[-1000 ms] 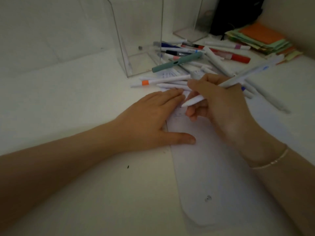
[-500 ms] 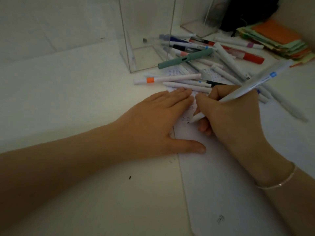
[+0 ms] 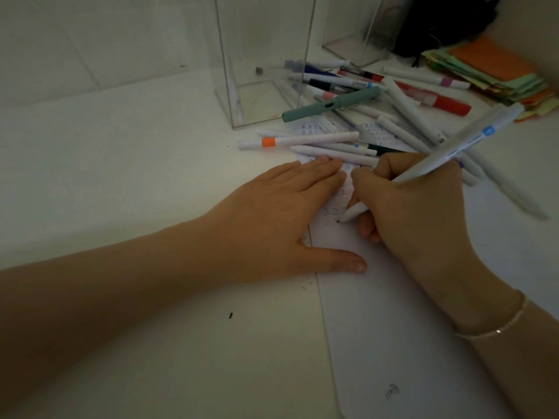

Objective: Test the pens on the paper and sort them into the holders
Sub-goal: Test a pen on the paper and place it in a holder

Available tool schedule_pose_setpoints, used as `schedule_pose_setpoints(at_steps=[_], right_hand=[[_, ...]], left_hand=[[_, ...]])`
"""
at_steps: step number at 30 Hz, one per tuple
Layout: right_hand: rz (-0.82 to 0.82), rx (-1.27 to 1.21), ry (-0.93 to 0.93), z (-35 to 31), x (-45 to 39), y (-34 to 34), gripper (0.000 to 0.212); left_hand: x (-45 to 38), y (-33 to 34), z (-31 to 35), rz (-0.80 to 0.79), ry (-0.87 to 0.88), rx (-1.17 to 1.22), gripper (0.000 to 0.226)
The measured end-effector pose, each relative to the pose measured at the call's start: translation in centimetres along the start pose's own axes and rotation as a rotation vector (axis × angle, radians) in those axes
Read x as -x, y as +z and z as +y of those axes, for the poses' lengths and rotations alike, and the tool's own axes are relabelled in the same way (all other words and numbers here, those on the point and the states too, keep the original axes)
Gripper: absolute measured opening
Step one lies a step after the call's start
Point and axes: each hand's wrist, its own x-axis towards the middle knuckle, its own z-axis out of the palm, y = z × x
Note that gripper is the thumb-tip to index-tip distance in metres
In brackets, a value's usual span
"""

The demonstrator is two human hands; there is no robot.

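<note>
White plastic makes up the pen (image 3: 447,152) that the right hand (image 3: 414,207) grips, fingers and thumb curled tight round its lower barrel; a blue mark sits near its raised upper end, and its dark tip touches the paper (image 3: 393,313) among faint scribbles. The left hand (image 3: 278,219) lies flat beside it, fingers straight and close together, thumb spread, pressing the sheet's left edge to the table (image 3: 136,164). A thin bracelet (image 3: 496,328) circles the right wrist. Just beyond the fingertips lies the loose pile of pens (image 3: 378,116): a white one with an orange band (image 3: 298,141), a teal pen (image 3: 331,103), a red-capped marker (image 3: 438,99), and many white barrels crossing each other. Behind the pile stands a tall clear holder (image 3: 263,55); its floor looks bare, though the pens seen through its wall make that hard to tell. A second clear holder (image 3: 357,34) stands further back, its contents unclear. Coloured paper notes (image 3: 496,71) are stacked at the far right.
</note>
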Motion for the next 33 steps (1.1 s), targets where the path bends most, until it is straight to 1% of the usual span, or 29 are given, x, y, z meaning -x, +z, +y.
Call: schedule_pose_setpoints(at_steps=[4, 11, 16, 18, 20, 22, 23, 26, 28, 30, 33], right_hand=[[0.012, -0.014, 0.000, 0.2, 0.0, 0.0, 0.024], [-0.017, -0.040, 0.008, 0.1, 0.0, 0.0, 0.026], [0.037, 0.005, -0.044, 0.2, 0.1, 0.2, 0.029], [0.025, -0.038, -0.021, 0.3, -0.1, 0.0, 0.028], [0.021, -0.136, 0.024, 0.4, -0.5, -0.5, 0.026], [0.001, -0.216, 0.037, 0.5, -0.6, -0.8, 0.027], [-0.022, -0.237, 0.032, 0.4, -0.6, -0.9, 0.027], [-0.101, -0.257, 0.008, 0.0, -0.2, -0.9, 0.026], [-0.159, -0.274, 0.007, -0.5, 0.0, -0.8, 0.026], [-0.159, -0.347, -0.005, -1.0, 0.0, -0.8, 0.024], [0.025, -0.458, -0.100, -1.3, -0.2, -1.2, 0.042]], left_hand=[[0.0, 0.1, -0.1, -0.003, -0.006, 0.001, 0.102], [0.1, 0.1, -0.1, 0.007, 0.003, 0.002, 0.100], [0.1, 0.2, -0.2, 0.025, 0.009, -0.009, 0.101], [0.1, 0.2, -0.1, 0.033, 0.010, -0.005, 0.101], [0.3, 0.3, 0.0, 0.036, -0.001, 0.019, 0.098], [0.3, 0.1, 0.0, 0.074, 0.029, 0.084, 0.089], [0.2, 0.0, 0.1, 0.111, 0.067, 0.133, 0.080], [0.0, -0.4, 0.0, 0.230, 0.209, 0.236, 0.042], [-0.1, -0.5, -0.1, 0.283, 0.252, 0.256, 0.027], [-0.1, -0.5, -0.2, 0.291, 0.215, 0.291, 0.026], [0.0, -0.6, -0.2, 0.241, 0.090, 0.370, 0.030]])
